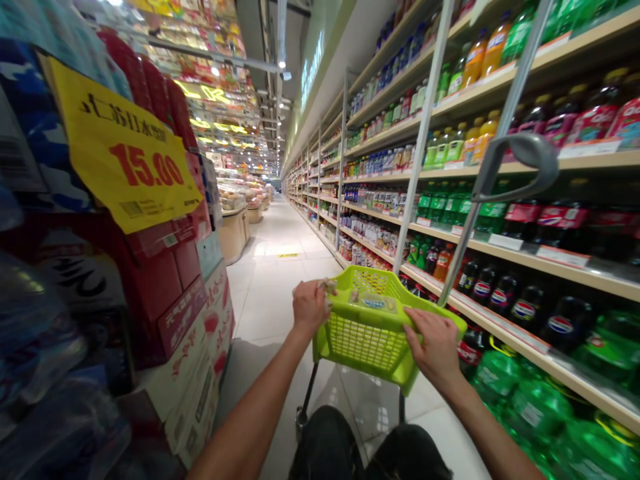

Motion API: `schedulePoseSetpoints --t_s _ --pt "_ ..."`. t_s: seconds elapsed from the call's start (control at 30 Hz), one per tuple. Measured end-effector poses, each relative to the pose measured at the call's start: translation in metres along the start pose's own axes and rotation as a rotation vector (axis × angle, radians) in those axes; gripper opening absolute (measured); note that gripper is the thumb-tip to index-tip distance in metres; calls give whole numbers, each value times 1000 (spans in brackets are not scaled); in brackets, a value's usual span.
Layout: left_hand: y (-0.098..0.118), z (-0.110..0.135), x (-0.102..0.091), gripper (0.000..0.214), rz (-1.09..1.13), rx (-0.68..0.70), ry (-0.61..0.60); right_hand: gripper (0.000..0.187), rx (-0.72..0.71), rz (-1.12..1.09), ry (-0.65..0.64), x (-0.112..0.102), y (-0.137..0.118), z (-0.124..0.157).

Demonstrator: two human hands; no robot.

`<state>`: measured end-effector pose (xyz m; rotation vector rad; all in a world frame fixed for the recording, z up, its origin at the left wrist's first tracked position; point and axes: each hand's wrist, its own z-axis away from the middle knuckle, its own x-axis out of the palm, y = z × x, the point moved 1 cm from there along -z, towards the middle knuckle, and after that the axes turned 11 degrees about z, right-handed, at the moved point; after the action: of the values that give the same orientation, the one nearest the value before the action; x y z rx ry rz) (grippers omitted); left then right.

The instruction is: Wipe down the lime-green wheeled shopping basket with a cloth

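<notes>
A lime-green plastic shopping trolley (pixel 370 347) with a latticed basket stands right in front of my knees. At its left corner my left hand (pixel 309 303) is closed on a crumpled whitish cloth or wipe (pixel 329 286), pressed against the rim. My right hand (pixel 434 340) grips the near rim on the right side, with its fingers over the top edge and its thumb below. Between my hands a clear label holder (pixel 373 302) lies on the rim. A metal pole with a grey loop handle (pixel 525 163) slants up behind my right hand.
Shelves of bottled drinks (pixel 520 300) line the right side, with large green bottles (pixel 535 393) at the bottom. Stacked drink cartons (pixel 185 333) and a yellow 15.00 price sign (pixel 135 157) crowd the left. A tiled aisle (pixel 280 233) runs ahead past display stands (pixel 235 233).
</notes>
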<state>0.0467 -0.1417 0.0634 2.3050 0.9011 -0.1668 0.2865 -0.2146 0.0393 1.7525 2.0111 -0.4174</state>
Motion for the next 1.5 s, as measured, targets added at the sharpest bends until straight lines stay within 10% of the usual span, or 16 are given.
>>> schedulePoseSetpoints --t_s 0.23,0.43,0.67,0.87,1.07,1.3,1.5 --pt "54 23 43 21 206 440 -187 31 -1 -49 -2 5 -9 -6" --pt "23 4 31 21 37 195 -1 51 36 -86 -22 2 -13 -5" --pt "70 30 54 22 169 570 -263 66 96 -127 -34 -2 -7 -6" --pt "27 17 34 24 73 289 19 68 67 -157 -50 -5 -2 -5" --pt "73 30 63 23 147 553 -249 71 84 -191 -47 0 1 -8" --pt "17 6 33 22 54 237 -36 70 123 -220 -31 2 4 -8" --pt "84 18 67 22 118 401 -387 54 124 -230 -43 -1 3 -16"
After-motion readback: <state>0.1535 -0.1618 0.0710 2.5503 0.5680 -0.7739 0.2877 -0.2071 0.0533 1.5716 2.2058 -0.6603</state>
